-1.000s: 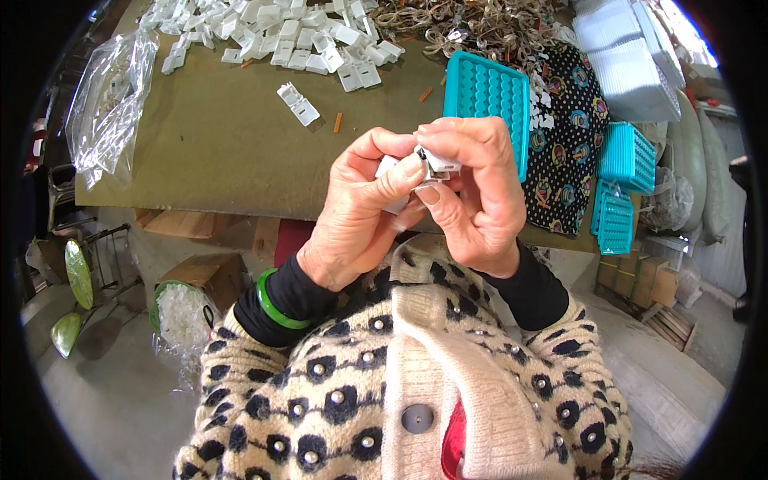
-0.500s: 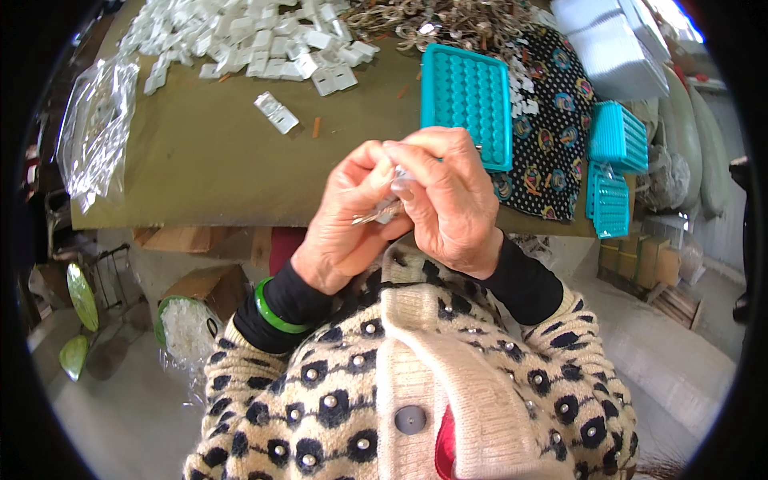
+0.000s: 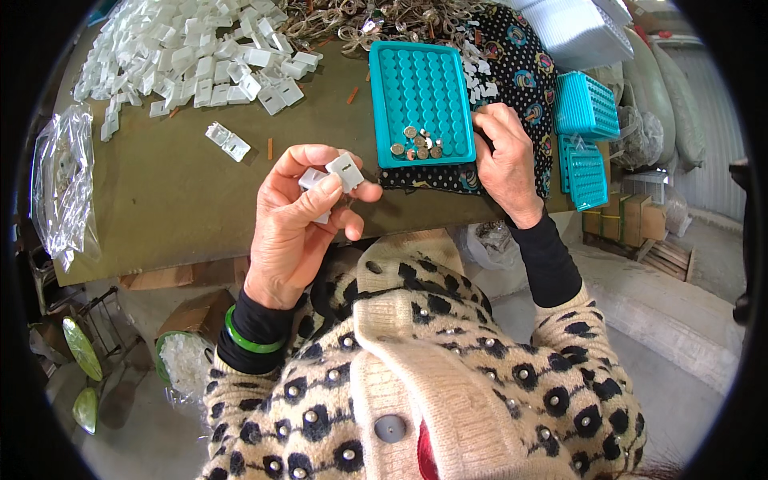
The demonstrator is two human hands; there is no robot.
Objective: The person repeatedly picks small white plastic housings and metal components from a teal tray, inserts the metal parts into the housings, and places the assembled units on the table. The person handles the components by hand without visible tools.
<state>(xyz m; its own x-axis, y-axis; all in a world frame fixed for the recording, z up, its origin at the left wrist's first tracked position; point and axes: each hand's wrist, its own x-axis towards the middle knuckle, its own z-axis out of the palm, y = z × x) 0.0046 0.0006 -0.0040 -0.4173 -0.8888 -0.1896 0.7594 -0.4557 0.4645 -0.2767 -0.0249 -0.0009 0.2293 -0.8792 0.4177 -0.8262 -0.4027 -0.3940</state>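
My left hand (image 3: 280, 220) is closed over the table's front edge, its thumb and fingers pinching small white plastic cards. The upper white card (image 3: 346, 171) has a short dark mark on its face; another lies partly hidden behind the thumb. At the right side of a teal tray with rows of round cups (image 3: 416, 88), my right hand (image 3: 508, 164) has its fingers curled together by the rim. Whatever those fingertips hold, if anything, is hidden. Several small round metal pieces (image 3: 422, 150) sit in the tray's near end.
A big heap of white cards (image 3: 192, 56) covers the far left, with one loose card (image 3: 228, 142) nearer. Tangled metallic strands (image 3: 376, 20) lie at the back. Patterned dark cloth (image 3: 520, 72) extends under the tray. Stacked teal trays (image 3: 586, 104) stand right; clear plastic (image 3: 60, 188) lies left.
My hands have come apart. The left moved left, showing the white cards in it; the right went to the tray's right side. The metal pieces in the tray are now uncovered, and the view has shifted.
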